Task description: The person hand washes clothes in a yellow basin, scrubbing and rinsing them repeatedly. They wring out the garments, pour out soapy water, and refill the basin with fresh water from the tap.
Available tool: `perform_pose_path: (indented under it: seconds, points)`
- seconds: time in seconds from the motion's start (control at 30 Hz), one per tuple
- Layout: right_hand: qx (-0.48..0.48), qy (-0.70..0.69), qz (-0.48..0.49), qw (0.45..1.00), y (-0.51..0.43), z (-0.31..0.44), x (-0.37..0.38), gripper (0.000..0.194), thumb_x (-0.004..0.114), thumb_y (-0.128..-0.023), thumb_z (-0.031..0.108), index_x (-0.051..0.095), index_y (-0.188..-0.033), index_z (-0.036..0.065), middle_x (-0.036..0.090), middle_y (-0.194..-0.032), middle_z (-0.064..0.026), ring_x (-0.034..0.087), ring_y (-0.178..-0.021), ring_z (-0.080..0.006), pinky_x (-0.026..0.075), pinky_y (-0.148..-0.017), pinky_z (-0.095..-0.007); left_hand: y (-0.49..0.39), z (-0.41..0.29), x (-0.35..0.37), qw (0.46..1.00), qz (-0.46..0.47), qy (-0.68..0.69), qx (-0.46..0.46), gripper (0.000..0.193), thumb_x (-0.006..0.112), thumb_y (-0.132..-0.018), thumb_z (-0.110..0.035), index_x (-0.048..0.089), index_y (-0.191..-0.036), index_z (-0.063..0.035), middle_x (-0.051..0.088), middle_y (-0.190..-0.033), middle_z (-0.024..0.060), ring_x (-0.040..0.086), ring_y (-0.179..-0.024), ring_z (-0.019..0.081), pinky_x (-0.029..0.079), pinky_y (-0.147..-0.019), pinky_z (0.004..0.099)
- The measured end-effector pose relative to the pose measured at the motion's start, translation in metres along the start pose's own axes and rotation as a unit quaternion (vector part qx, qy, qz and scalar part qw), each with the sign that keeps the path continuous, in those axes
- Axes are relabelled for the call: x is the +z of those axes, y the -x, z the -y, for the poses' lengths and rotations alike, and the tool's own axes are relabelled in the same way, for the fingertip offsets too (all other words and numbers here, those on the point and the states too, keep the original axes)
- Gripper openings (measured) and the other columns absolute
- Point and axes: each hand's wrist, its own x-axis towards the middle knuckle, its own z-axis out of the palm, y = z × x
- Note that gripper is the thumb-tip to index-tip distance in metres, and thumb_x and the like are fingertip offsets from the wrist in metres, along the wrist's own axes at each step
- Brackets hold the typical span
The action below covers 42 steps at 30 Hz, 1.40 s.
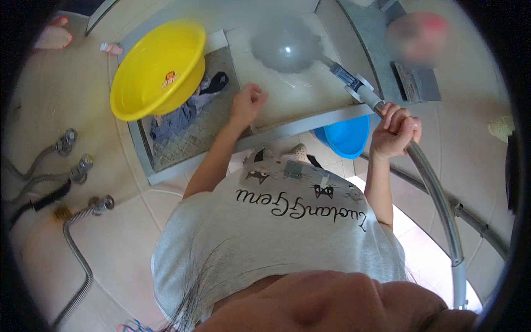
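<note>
My right hand point(396, 130) is wrapped around the metal pole of a mop point(431, 186), below its grey plastic collar point(348, 79). The pole slants across the front rim of a laundry sink point(307, 118). At its far end, a grey rounded mass point(286, 45), apparently the mop head, sits over the sink's basin; it is blurred. Some water shows beneath it. Over the divide between basin and washboard point(195, 128), my left hand point(249, 103) hovers with loosely curled fingers and nothing visible in it. Dark grey and black wet-looking cloth point(178, 118) lies on the washboard.
A yellow plastic basin point(166, 70) leans tilted over the washboard's left side. A blue basin point(348, 135) is below the sink's front. Wall valves point(81, 166) with hoses stick out at left. A pipe point(468, 216) runs along the right wall. A small pink bottle point(112, 48) lies at the back left.
</note>
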Motion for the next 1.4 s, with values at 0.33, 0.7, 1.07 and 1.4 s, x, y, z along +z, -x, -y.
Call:
perform_pose_path:
  seconds: [0.33, 0.7, 1.07, 1.4]
  points:
    - [0.031, 0.027, 0.127, 0.991, -0.05, 0.06, -0.06, 0.027, 0.047, -0.095, 0.019, 0.043, -0.071, 0.009, 0.038, -0.053, -0.0034, 0.04, -0.047, -0.0155, 0.045, -0.055, -0.0381, -0.034, 0.032, 0.038, 0.938, 0.231, -0.239, -0.093, 0.046, 0.068, -0.078, -0.036, 0.06, -0.111, -0.0058, 0.065, -0.104, 0.0169, 0.063, -0.095, 0.0307, 0.049, -0.079, 0.0411]
    - [0.079, 0.098, -0.056, 0.99, -0.03, 0.144, -0.039, 0.036, 0.043, -0.095, 0.023, 0.033, -0.06, 0.018, 0.029, -0.048, 0.0034, 0.029, -0.041, -0.0069, 0.037, -0.048, -0.0251, -0.094, 0.077, 0.145, 0.799, 0.558, -0.208, -0.082, 0.056, 0.052, -0.087, -0.046, 0.049, -0.133, -0.0138, 0.05, -0.133, 0.0173, 0.05, -0.119, 0.0324, 0.044, -0.093, 0.0462]
    - [0.106, -0.007, -0.451, 0.886, 0.08, 0.116, -0.04, 0.04, 0.042, -0.095, 0.014, 0.027, -0.058, 0.015, 0.024, -0.052, 0.0015, 0.031, -0.049, -0.0114, 0.049, -0.072, -0.0352, -0.131, 0.03, 0.153, 0.654, 0.328, 0.479, -0.485, 0.103, 0.029, -0.08, -0.081, 0.034, -0.13, 0.0095, 0.041, -0.134, 0.0313, 0.044, -0.122, 0.0436, 0.037, -0.1, 0.0554]
    - [0.258, -0.066, -0.571, 0.777, 0.141, 0.111, -0.064, 0.036, 0.059, -0.09, 0.029, 0.063, -0.091, -0.006, 0.066, -0.09, -0.0184, 0.063, -0.099, -0.0296, 0.044, -0.099, -0.0422, -0.178, -0.002, 0.147, 0.627, 0.156, 0.684, -0.338, 0.046, 0.049, -0.097, -0.03, 0.035, -0.123, 0.0048, 0.049, -0.111, 0.0253, 0.05, -0.111, 0.0433, 0.04, -0.099, 0.0558]
